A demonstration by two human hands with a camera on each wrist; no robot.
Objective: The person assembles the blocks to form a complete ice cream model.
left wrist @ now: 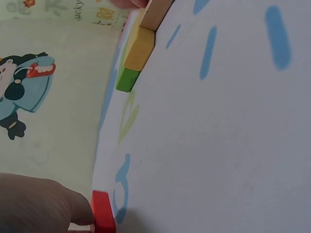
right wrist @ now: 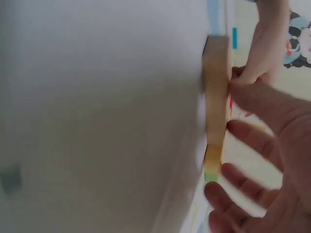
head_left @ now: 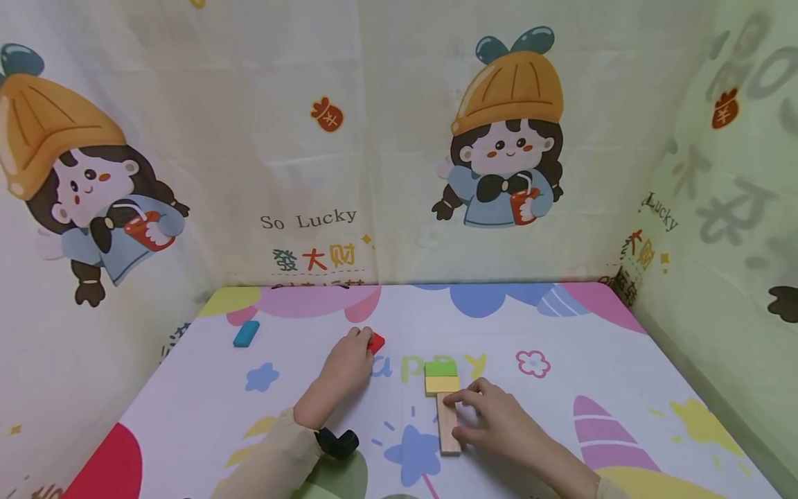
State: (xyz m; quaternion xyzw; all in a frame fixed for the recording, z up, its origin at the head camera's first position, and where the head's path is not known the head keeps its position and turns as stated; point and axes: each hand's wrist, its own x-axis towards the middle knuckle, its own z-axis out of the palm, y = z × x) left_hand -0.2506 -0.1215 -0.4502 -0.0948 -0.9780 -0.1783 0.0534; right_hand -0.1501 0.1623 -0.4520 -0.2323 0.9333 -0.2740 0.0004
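Note:
My left hand grips a red block near the printed letters; its thumb lies against the red side in the left wrist view. Curled fingers hide the rest of that block. A plain wooden block lies lengthwise on the table, with a yellow block touching its far end and a green block behind the yellow one. My right hand is at the wooden block's right side, its thumb and index fingertip right at the edge, other fingers spread loosely in the right wrist view.
A blue block lies alone at the far left of the table. The printed white tablecloth reaches back to a cartoon-patterned curtain, which also stands at both sides. A black wrist strap sits on the left sleeve.

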